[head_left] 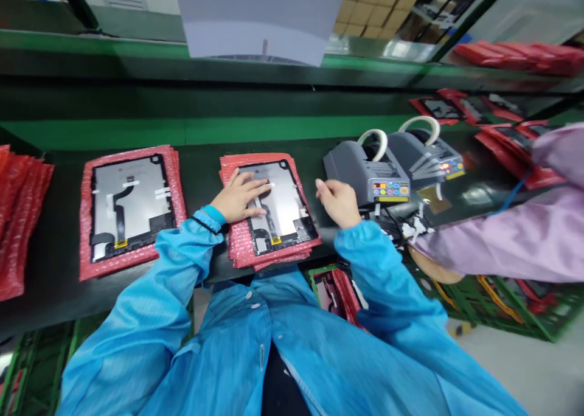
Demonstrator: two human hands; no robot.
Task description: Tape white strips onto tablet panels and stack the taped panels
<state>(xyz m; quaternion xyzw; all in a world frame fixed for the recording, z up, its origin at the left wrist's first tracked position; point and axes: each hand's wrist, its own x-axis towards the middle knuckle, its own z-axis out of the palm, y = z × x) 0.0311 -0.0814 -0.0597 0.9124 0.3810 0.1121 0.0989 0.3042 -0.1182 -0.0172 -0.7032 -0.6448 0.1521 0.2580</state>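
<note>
The middle tablet screen (289, 206) lies back side up on a stack of red bubble-wrap sleeves (239, 242), directly under the left hand (243, 196), which rests flat on its upper left part, fingers spread and gripping nothing. Just right of that stack, the right hand (338, 202) hovers with its fingers loosely curled; whether anything small is pinched in them cannot be told. Beside the right hand, on its far right side, stand two grey automatic tape dispensers (371, 173) with lit button panels. Well to the left of the left hand, a second tablet screen (132, 206) lies on another red bubble-wrap stack (86, 246), and beyond it, at the left end of the dark desk (201, 160), are more red sleeves (20, 221). Right of the right hand, past the dispensers, a co-worker's lilac sleeve (506, 246) reaches in. Below the right hand, a green crate (314, 276) holds wrapped screens.
</note>
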